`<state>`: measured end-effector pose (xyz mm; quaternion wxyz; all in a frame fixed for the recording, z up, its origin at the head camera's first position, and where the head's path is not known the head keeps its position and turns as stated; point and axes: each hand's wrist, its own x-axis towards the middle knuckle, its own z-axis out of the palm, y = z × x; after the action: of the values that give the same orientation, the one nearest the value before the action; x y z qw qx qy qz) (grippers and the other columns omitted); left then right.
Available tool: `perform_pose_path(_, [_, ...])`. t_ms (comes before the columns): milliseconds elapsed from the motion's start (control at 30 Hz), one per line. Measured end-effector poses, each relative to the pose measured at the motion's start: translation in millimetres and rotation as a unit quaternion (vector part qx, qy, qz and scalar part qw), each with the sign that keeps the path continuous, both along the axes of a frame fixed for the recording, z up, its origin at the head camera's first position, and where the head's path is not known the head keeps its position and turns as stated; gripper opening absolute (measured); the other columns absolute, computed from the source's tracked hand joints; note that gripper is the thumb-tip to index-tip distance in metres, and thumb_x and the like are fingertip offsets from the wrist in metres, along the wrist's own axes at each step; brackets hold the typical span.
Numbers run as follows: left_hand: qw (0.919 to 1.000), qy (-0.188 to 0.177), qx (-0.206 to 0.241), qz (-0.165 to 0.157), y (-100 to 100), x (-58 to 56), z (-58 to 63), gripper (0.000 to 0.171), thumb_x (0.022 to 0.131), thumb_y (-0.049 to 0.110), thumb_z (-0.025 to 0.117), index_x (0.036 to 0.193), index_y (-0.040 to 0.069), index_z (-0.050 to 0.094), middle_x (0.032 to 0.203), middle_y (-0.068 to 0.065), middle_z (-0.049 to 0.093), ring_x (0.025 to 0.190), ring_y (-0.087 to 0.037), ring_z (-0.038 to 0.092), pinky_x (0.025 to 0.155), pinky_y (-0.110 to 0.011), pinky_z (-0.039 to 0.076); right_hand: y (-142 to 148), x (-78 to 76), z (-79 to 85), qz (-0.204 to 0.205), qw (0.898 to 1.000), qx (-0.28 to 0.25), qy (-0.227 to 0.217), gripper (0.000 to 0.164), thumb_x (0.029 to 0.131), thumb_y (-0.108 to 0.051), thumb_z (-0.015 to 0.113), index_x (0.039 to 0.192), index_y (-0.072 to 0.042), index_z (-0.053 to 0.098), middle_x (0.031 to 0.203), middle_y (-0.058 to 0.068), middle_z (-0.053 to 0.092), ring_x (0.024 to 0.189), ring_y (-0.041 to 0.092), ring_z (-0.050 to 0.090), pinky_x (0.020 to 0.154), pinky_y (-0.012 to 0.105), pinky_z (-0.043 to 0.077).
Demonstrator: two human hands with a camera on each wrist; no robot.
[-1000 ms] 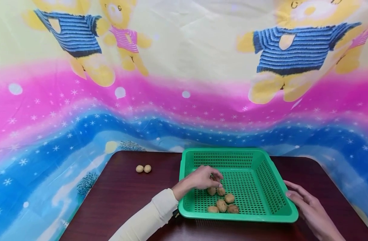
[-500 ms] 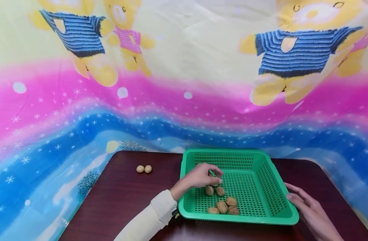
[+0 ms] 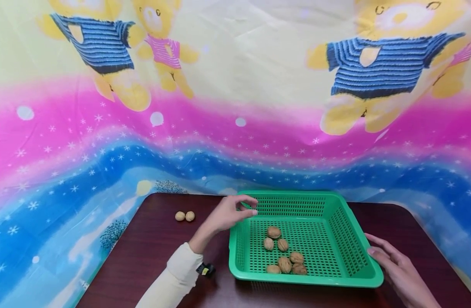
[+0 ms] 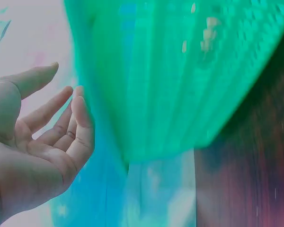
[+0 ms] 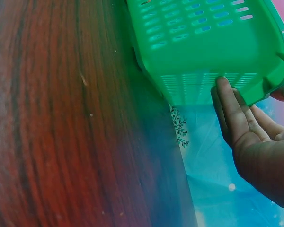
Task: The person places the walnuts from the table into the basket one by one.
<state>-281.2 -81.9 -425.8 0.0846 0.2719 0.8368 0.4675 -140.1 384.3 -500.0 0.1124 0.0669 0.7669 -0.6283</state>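
Observation:
My left hand (image 3: 229, 211) is raised over the left rim of the green plastic basket (image 3: 305, 280), fingers loosely curved and holding nothing. The left wrist view also shows this hand (image 4: 52, 127) with a gap between thumb and fingers. Inside the basket, several brown walnuts lie on the slotted floor, among them a walnut (image 3: 274, 232) at the back of the group and another walnut (image 3: 284, 265) nearer the front. My right hand (image 3: 397, 265) holds the basket's right side. Its thumb is at the rim, and its fingers (image 5: 234, 111) lie along the outer wall.
Two paler walnuts (image 3: 185, 216) sit side by side on the dark wooden table (image 3: 154, 248), left of the basket. A patterned cloth (image 3: 235, 149) with bears hangs right behind the table. A small black device (image 3: 206, 269) is at my left cuff.
My left hand has lifted from the walnuts and moved left to the basket's rim, leaving a walnut that its fingers had covered in plain view. The right hand has stayed at the basket.

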Motion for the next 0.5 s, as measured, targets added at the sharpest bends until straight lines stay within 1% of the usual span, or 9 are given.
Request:
perform_pose_path(67, [0.9998, -0.002, 0.012, 0.018, -16.5, -2.0, 0.8, 0.034, 0.103, 0.027, 0.075, 0.135, 0.015, 0.075, 0.126, -0.007, 0.077, 0.097, -0.022, 0.075, 0.072, -0.031, 0.059, -0.4, -0.6, 0.2, 0.001, 1.000, 0.001, 0.001, 0.068, 0.117, -0.045, 0.043, 0.173, -0.017, 0.017, 0.123, -0.017, 0.072, 0.112, 0.012, 0.076, 0.087, 0.046, 0.064])
perform_pose_path(133, [0.9989, -0.011, 0.026, 0.038, -32.9, -3.9, 1.1, 0.037, 0.102, 0.025, 0.076, 0.136, 0.011, 0.074, 0.124, -0.011, 0.077, 0.095, -0.023, 0.075, 0.075, -0.035, 0.061, -0.7, -1.0, 0.5, 0.001, 1.000, 0.003, 0.000, 0.068, 0.117, -0.046, 0.043, 0.173, -0.017, 0.016, 0.122, -0.019, 0.072, 0.112, 0.012, 0.076, 0.087, 0.046, 0.064])
perform_pose_path(200, [0.9972, -0.021, 0.035, 0.063, -49.5, -5.3, 0.1, 0.038, 0.102, 0.024, 0.077, 0.137, 0.009, 0.073, 0.123, -0.011, 0.077, 0.094, -0.021, 0.075, 0.079, -0.040, 0.063, -1.1, -1.2, 0.8, -0.002, 1.000, 0.005, -0.003, 0.069, 0.117, -0.046, 0.043, 0.173, -0.016, 0.016, 0.122, -0.019, 0.072, 0.112, 0.012, 0.076, 0.088, 0.046, 0.064])
perform_pose_path(267, [0.9950, -0.029, 0.037, 0.088, -66.2, -6.7, -2.6, 0.038, 0.101, 0.024, 0.077, 0.137, 0.010, 0.073, 0.123, -0.011, 0.078, 0.094, -0.017, 0.075, 0.081, -0.041, 0.064, -1.4, -1.1, 0.8, -0.005, 1.000, 0.007, -0.008, 0.071, 0.116, -0.048, 0.043, 0.173, -0.016, 0.016, 0.122, -0.018, 0.072, 0.112, 0.012, 0.076, 0.088, 0.045, 0.064])
perform_pose_path(367, [0.9905, -0.042, 0.028, 0.128, -92.3, -9.4, -8.9, 0.036, 0.101, 0.026, 0.077, 0.136, 0.015, 0.074, 0.123, -0.010, 0.079, 0.089, -0.015, 0.073, 0.076, -0.037, 0.061, -1.7, -0.3, 0.5, -0.007, 1.000, 0.004, -0.014, 0.072, 0.116, -0.048, 0.044, 0.173, -0.015, 0.016, 0.122, -0.015, 0.073, 0.112, 0.012, 0.076, 0.089, 0.045, 0.064])
perform_pose_path(467, [0.9862, -0.044, 0.017, 0.158, -118.4, -13.7, -14.9, 0.038, 0.102, 0.029, 0.076, 0.137, 0.014, 0.073, 0.122, -0.012, 0.079, 0.087, -0.015, 0.071, 0.069, -0.031, 0.056, -1.8, 0.5, 0.3, -0.007, 1.000, -0.001, -0.011, 0.070, 0.116, -0.047, 0.044, 0.172, -0.015, 0.017, 0.122, -0.013, 0.074, 0.111, 0.015, 0.076, 0.087, 0.046, 0.064])
perform_pose_path(500, [0.9848, -0.047, 0.017, 0.166, -126.9, -15.4, -16.7, 0.039, 0.103, 0.029, 0.076, 0.138, 0.014, 0.072, 0.122, -0.013, 0.078, 0.084, -0.016, 0.070, 0.067, -0.031, 0.054, -1.7, 0.6, 0.3, -0.006, 1.000, -0.002, -0.008, 0.069, 0.116, -0.046, 0.044, 0.172, -0.015, 0.017, 0.122, -0.012, 0.074, 0.111, 0.015, 0.076, 0.087, 0.047, 0.064])
